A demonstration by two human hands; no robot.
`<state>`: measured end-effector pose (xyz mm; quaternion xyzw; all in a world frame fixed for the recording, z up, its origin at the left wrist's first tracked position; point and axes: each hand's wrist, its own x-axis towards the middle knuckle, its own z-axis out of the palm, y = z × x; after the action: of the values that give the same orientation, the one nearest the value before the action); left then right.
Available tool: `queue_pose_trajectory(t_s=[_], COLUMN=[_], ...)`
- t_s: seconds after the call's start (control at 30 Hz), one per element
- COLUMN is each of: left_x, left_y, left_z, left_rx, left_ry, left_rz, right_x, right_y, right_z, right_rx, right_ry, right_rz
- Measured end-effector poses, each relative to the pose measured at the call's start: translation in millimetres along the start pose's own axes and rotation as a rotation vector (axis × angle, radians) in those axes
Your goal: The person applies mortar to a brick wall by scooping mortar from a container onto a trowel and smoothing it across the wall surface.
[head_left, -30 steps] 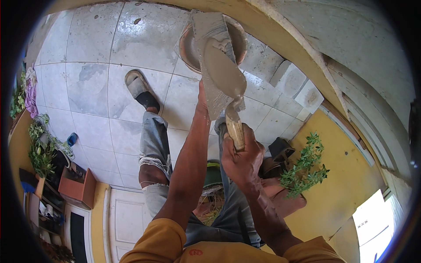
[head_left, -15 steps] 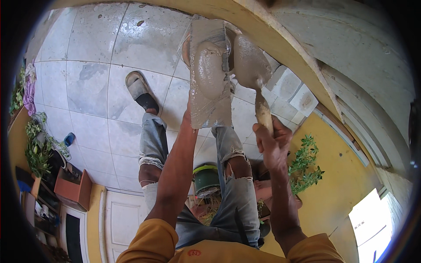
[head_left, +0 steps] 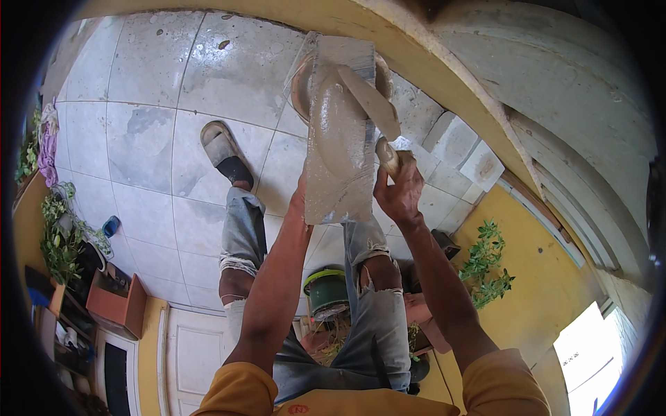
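Leftward swings the trowel, from out beyond the long board's right edge half a second ago to slanting over it now; its blade lies tilted across the upper right side of the wet mortar heaped on the board; the right hand has its fingers curled snugly round the wooden handle; over on the other side, the left hand is under the board's left edge, bearing it up, its fingers hidden, so how tightly they close I cannot tell; behind the board's far end, a round bowl sits on the tiled floor, partly covered from view.
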<state>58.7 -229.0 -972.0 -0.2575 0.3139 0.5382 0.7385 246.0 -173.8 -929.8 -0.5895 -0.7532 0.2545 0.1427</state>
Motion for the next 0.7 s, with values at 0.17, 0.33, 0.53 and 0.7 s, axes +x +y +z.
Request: queue_pose_trajectory(t_s=[0.17,0.33,0.53,0.7], left_x=[-7,5,7,-15], left_y=[4,14,36,26], left_z=[-3,-7,-5,1], left_rx=[-0.02,-0.01,-0.01,-0.046], left_ry=[-0.018,-0.061,-0.119,-0.136], left_rz=[0.004,0.035,0.067,0.047], right_x=[25,26,60,85], right_y=[28,61,71,68], right_z=[65,66,15,-23], right_rx=[0.008,-0.008,-0.45,-0.618], right_ry=[0.018,-0.019,-0.428,-0.433], right_rz=[-0.004,0.09,0.106,-0.165])
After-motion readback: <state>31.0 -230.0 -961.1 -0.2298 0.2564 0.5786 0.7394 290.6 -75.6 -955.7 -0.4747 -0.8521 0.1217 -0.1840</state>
